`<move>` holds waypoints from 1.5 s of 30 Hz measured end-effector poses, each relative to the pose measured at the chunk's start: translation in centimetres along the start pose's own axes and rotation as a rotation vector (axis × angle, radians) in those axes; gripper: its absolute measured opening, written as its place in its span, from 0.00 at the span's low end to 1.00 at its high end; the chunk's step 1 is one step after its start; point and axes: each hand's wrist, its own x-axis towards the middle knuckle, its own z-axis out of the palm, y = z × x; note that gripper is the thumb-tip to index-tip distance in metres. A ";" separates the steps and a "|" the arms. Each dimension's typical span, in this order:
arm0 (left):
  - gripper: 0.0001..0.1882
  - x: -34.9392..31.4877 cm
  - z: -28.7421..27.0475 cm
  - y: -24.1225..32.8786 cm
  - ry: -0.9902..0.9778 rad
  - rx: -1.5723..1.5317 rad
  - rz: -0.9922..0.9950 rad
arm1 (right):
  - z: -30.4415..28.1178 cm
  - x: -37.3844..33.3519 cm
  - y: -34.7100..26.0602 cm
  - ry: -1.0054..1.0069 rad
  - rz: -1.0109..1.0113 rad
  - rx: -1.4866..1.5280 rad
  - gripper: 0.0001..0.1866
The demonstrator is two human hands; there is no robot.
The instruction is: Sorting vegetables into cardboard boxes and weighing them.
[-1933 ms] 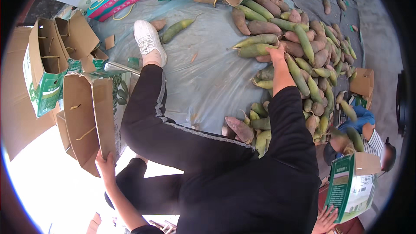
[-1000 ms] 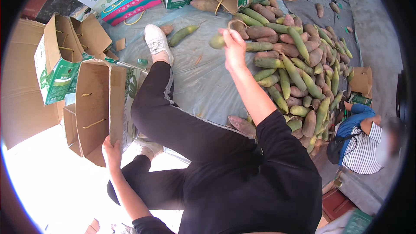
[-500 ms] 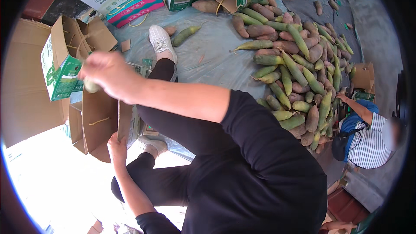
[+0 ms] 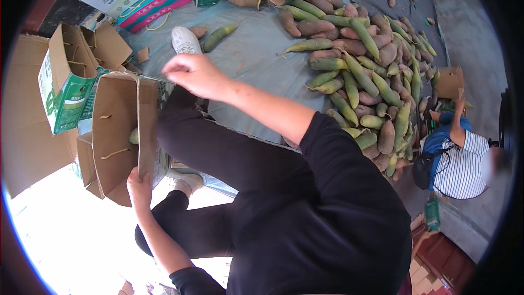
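My left hand [image 4: 141,188] is closed on the upright edge of an open cardboard box [image 4: 114,120]. Its fingers and thumb pinch the wall. Yellow cord handles show on the box's inner side. Inside, partly hidden behind that wall, lies a pale green radish [image 4: 134,136]. My right hand [image 4: 199,77] is above my knee, to the right of the box. Its fingers are slightly blurred and loosely apart, with no object visible in them.
A large heap of green and reddish-brown radishes [image 4: 376,82] covers the sheet on the right. More printed boxes [image 4: 68,84] stand left and at the top. One green radish [image 4: 220,37] lies beside my shoe. A person in a striped shirt [image 4: 464,166] works at far right beside a carton [image 4: 451,83].
My right hand has moved right, away from over the box. The pale green thing at its fingers is gone from them, and a radish now shows in the box. My left hand keeps its grip.
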 end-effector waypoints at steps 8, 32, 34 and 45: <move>0.11 0.3 0.4 0.9 0.005 0.041 0.044 | -16.5 -9.6 16.1 0.336 0.196 -0.872 0.13; 0.17 -0.7 -0.4 0.4 0.067 0.078 0.027 | -31.0 -20.9 21.3 0.361 0.711 -1.312 0.14; 0.18 -0.2 -0.2 1.1 0.043 0.107 0.059 | -34.0 -22.7 21.7 0.576 0.526 -0.988 0.15; 0.18 -0.6 0.2 -0.1 0.040 0.079 0.078 | -23.4 -13.9 2.2 0.733 0.466 -0.234 0.14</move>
